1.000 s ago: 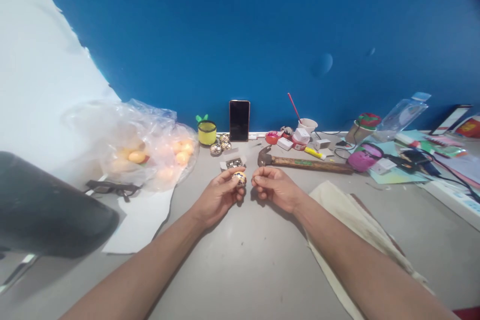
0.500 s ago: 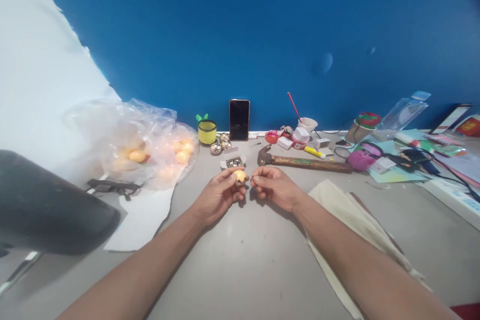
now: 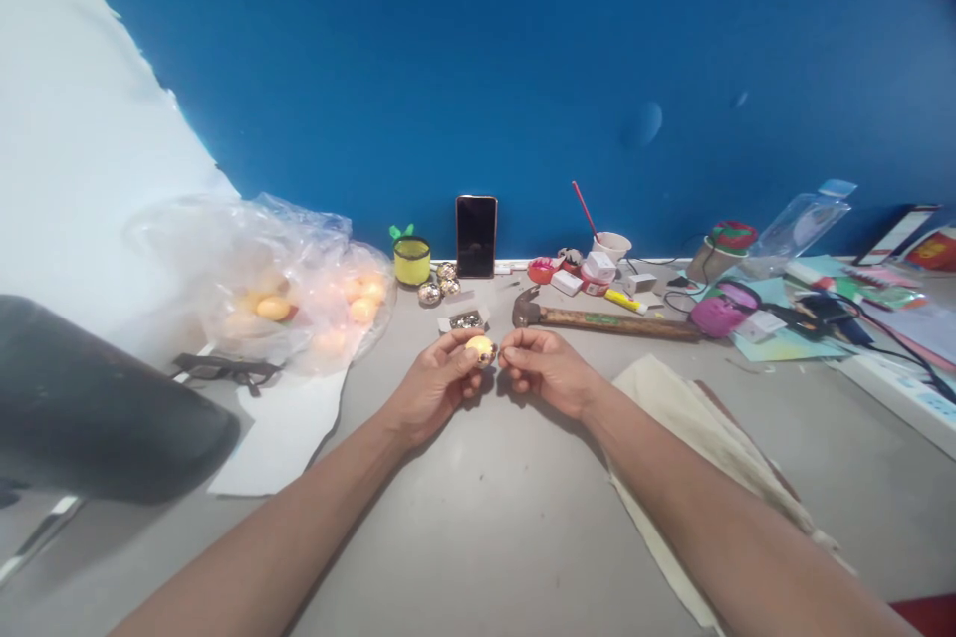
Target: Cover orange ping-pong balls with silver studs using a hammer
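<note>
My left hand (image 3: 440, 381) is closed around a small yellow-orange ball (image 3: 479, 349), a ping-pong ball by its look, with dark shiny spots on its right and lower side. Close beside the ball, my right hand (image 3: 549, 370) has thumb and forefinger pinched together; whatever is between them is too small to make out. Just beyond the hands lies a small open box (image 3: 466, 320) of shiny metal pieces. Behind it sit several balls (image 3: 429, 294) covered in silvery studs.
A claw hammer (image 3: 604, 321) lies beyond my right hand. Clear bags (image 3: 321, 269) of orange balls and black glasses (image 3: 228, 370) are at left, near a dark cylinder (image 3: 112, 408). A phone (image 3: 476, 236) stands against the wall. A cream cloth (image 3: 664, 458) lies under my right forearm.
The ball has turned in my left hand and shifted slightly right, so its spotted side now faces my right fingertips. My right hand has barely moved.
</note>
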The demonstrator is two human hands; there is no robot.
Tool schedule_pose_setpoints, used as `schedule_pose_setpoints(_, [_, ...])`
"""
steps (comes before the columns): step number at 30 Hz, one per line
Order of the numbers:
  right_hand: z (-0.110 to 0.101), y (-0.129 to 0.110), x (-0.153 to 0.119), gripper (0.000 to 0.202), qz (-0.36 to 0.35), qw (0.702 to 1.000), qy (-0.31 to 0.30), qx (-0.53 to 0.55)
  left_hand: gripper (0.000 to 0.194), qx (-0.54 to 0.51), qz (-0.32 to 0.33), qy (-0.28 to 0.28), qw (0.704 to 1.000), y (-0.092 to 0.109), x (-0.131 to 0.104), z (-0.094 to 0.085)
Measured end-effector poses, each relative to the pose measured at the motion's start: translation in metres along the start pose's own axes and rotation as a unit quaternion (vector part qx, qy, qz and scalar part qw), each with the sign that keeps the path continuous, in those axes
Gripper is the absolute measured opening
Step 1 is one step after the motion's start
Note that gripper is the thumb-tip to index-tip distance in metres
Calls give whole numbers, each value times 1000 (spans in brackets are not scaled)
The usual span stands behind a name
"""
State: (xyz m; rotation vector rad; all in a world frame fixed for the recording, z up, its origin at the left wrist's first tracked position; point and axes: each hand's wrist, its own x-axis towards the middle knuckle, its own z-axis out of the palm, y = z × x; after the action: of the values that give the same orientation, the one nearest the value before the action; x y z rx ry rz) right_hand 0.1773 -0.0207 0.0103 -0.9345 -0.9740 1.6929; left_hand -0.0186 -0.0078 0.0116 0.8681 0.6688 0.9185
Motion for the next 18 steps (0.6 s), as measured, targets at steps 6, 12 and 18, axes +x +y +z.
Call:
schedule_pose_setpoints(6, [1,-1,-1,41,-5,1000,-3,-6,51,46,-1,-17,999,-2,-3,3])
schedule_pose_setpoints(12, [2,-3,-2,40,-7,1000,9,-4,54,166,11,7,986,-3,-8,7])
schedule_pose_setpoints(18, [1,-1,-1,41,1,1000,15,4,35,228,52,-4,972,-7,-12,12])
